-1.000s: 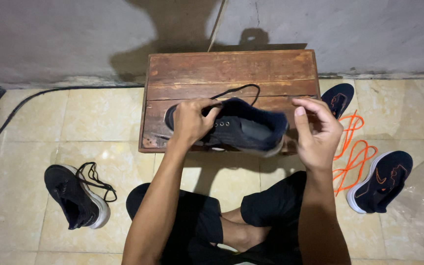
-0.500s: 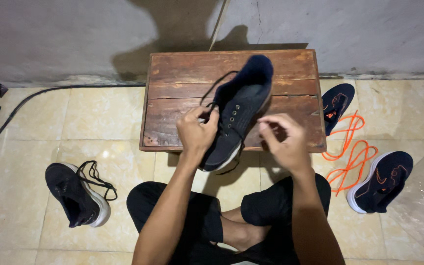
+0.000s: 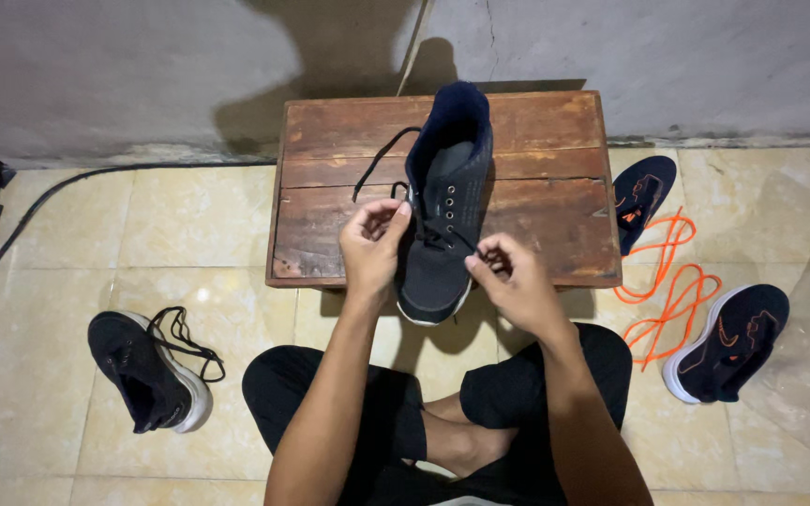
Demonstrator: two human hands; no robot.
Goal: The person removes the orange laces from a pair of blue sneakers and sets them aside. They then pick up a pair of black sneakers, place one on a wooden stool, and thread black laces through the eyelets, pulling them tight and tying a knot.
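View from above of a person sitting cross-legged on a tiled floor [image 3: 189, 234], w/ a low wooden surface [image 3: 555, 187] just beyond the knees, against a grey wall. A dark navy sneaker [image 3: 444, 201] lies lengthwise on the surface, heel at the far end, white-soled toe hanging over the near edge toward the person. The left hand [image 3: 372, 248] is at the shoe's left side, fingers closed in a pinch on the black lace [image 3: 382, 155] by the eyelets; a loop of that lace trails off to the far left across the wood. The right hand [image 3: 513, 276] is at the shoe's near right, thumb & forefinger pinched shut on the lace's other end, which runs taut back to the eyelets. On the floor at left, well apart, a second dark sneaker [image 3: 147, 370] lies w/ its black lace loose (it looks like the mate). At right of the surface, two navy shoes w/ orange trim: one [image 3: 644, 187] near the wall, one [image 3: 728, 342] nearer, w/ loose orange laces [image 3: 667, 281] between them. A dark cable [image 3: 49, 201] curves along the floor at far left.
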